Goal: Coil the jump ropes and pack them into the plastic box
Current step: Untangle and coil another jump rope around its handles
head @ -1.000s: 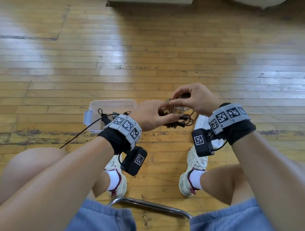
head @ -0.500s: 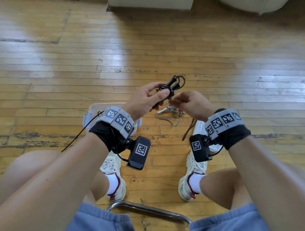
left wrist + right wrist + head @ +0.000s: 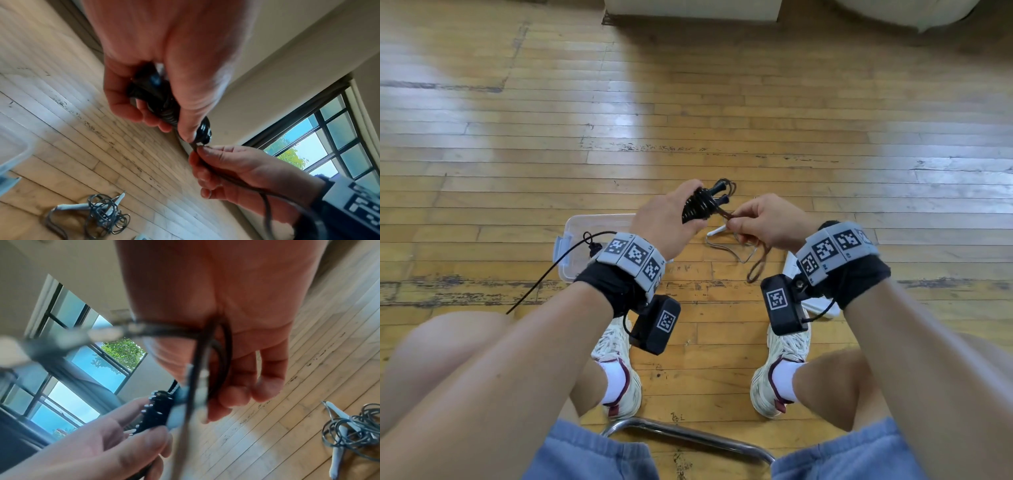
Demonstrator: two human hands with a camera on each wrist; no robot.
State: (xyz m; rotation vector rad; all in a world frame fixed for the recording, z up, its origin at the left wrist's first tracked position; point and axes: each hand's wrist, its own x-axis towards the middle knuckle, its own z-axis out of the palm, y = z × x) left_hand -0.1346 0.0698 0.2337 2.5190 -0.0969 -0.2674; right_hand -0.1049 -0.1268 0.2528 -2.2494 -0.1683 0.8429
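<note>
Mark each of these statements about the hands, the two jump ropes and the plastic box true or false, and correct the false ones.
1. The left hand grips the black handles wound with dark rope. True.
2. The right hand is open and holds nothing. False: it pinches the loose brown rope end.
3. The grey jump rope with white handles lies on the wooden floor. True.
4. The black jump rope already sits in the clear plastic box. False: it is held in the hands, above the floor.
</note>
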